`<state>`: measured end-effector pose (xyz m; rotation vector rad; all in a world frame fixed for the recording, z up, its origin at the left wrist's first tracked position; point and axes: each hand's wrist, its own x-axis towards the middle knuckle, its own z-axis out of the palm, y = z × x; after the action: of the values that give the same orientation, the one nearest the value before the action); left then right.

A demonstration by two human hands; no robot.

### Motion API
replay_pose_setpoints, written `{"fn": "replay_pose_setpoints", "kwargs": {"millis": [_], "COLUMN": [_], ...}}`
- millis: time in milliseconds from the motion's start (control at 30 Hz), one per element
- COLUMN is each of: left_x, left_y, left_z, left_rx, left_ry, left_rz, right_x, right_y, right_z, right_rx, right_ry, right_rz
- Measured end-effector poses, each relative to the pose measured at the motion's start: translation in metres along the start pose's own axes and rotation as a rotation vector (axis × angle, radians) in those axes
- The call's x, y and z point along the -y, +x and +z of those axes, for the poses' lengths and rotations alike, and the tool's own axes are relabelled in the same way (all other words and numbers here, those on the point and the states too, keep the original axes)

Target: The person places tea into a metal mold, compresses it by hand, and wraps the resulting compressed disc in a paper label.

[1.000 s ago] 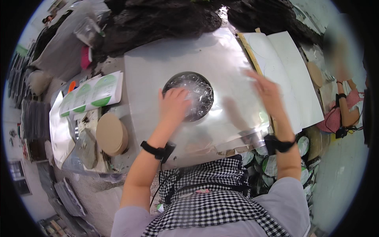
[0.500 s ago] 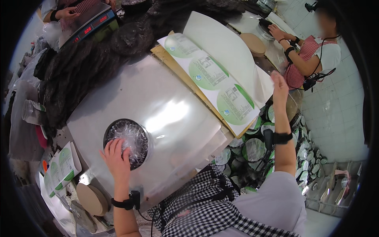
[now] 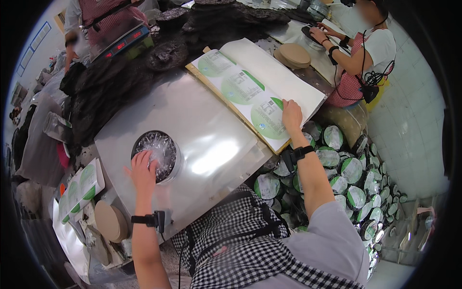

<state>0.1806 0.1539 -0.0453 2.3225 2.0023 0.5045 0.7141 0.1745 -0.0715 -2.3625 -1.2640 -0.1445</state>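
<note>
Under my left hand [image 3: 143, 168] is a round bundle in crinkled clear plastic [image 3: 162, 150]. Dark contents show through, and a dark ring surrounds it on the shiny metal sheet [image 3: 202, 120]. My left fingers are spread over the near left side of the bundle, not wrapped round it. At the far right of the sheet lies a stack of label sheets [image 3: 238, 89] with round green and white labels. My right hand [image 3: 291, 115] is at its right edge, fingers together and bent onto the label sheet's edge; the fingertips are partly hidden. A blank white sheet [image 3: 274, 72] lies folded back beyond the labels.
Dark, wrinkled sheets [image 3: 108, 91] are heaped at the back left. Round packs with green labels [image 3: 353, 168] pile up at the right. Cardboard discs [image 3: 110, 221] lie near left, more [image 3: 293, 54] at the back. A scale [image 3: 122, 43] and two co-workers are beyond.
My right hand has come down and left from the raised white sheet to the label sheet's edge. The white sheet now lies flatter. My left hand stays on the bundle.
</note>
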Motion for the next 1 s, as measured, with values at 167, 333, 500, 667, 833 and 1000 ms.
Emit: {"fn": "replay_pose_setpoints", "kwargs": {"millis": [167, 333, 500, 667, 833, 1000], "left_x": [-0.003, 0.001, 0.012, 0.0, 0.008, 0.008], "left_y": [-0.001, -0.007, -0.016, -0.011, -0.012, -0.014], "left_z": [0.0, 0.0, 0.006, -0.005, -0.005, -0.009], "left_rx": [-0.093, -0.15, -0.17, -0.168, -0.084, -0.108], "left_ry": [-0.038, -0.083, -0.11, -0.188, -0.237, -0.233], "left_rz": [-0.031, -0.148, -0.142, -0.11, -0.205, -0.187], "right_x": [-0.001, 0.046, 0.221, 0.374, 0.399, 0.383], "right_y": [-0.006, -0.052, -0.156, -0.149, -0.184, -0.181], "right_z": [-0.006, -0.047, -0.116, -0.059, 0.027, 0.035], "right_rx": [-0.105, -0.041, 0.449, 0.42, 0.555, 0.403], "right_ry": [0.252, -0.289, 0.304, 0.642, 0.354, 0.428], "right_rz": [-0.007, -0.305, -0.784, -0.664, -0.934, -1.096]}}
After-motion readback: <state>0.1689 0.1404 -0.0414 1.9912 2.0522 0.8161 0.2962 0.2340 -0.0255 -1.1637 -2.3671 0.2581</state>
